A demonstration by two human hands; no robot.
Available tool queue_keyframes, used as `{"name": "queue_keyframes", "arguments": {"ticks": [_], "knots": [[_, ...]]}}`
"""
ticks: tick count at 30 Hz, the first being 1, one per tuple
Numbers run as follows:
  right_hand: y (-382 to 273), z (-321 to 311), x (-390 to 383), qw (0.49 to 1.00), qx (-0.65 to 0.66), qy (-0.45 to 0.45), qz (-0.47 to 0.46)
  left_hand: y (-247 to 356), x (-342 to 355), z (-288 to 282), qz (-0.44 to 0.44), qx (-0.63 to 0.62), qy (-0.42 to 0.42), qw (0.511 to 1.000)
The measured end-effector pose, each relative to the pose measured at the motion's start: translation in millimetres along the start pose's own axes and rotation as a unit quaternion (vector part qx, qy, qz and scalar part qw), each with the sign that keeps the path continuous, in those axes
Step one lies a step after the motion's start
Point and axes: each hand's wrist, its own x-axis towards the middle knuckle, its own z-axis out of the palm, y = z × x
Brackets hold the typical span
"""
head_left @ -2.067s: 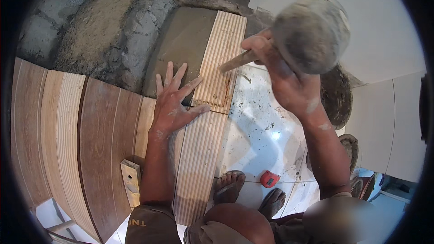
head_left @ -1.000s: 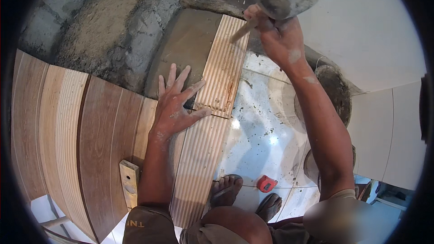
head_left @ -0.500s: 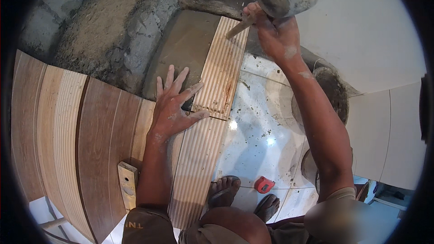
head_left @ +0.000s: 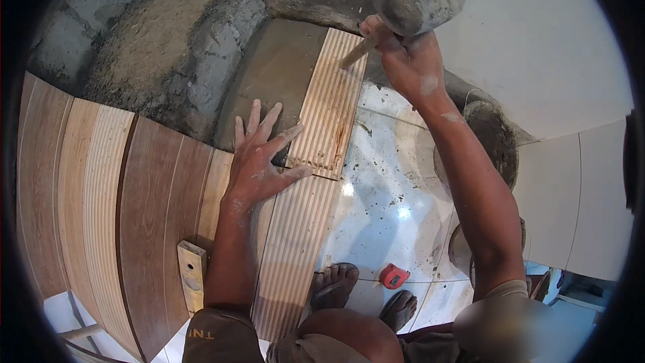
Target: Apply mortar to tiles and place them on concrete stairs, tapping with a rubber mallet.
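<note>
My right hand [head_left: 411,66] is closed around the wooden handle of a mallet, its thick dark grey head [head_left: 418,4] raised beside the wall. The handle's end points down at a ribbed wood-look tile [head_left: 328,104]; I cannot tell whether they touch. My left hand [head_left: 259,165] lies with fingers spread, its thumb and forefinger at this tile's near left edge and the other fingers over the wet grey mortar [head_left: 279,60] beside it. A second ribbed tile [head_left: 295,235] meets the first end to end on the near side.
Brown and light wood-look tiles [head_left: 151,208] stretch to the left, with a level-like yellowish bar [head_left: 193,275] by my left forearm. Rough mortar [head_left: 151,33] lies beyond. A red tape measure [head_left: 394,276] sits by my feet on the spattered floor. Right of my right forearm stands a dirty bucket [head_left: 496,138].
The mallet and my right hand have shifted slightly left, with the mallet head a little lower. My left hand stays in place on the tile's edge.
</note>
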Motion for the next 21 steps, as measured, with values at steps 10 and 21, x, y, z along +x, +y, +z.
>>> {"name": "queue_keyframes", "arguments": {"ticks": [10,21], "knots": [[-6.8,-3.7,-1.7,0.999,-0.005,-0.016,0.038,2.0,3.4,-1.8,-0.005,0.003,-0.002,1.0],[-50.9,-60.4,-30.5,0.995,0.015,0.055,0.076,-8.9,-0.1,0.2,-0.012,-0.092,0.071,0.993]]}}
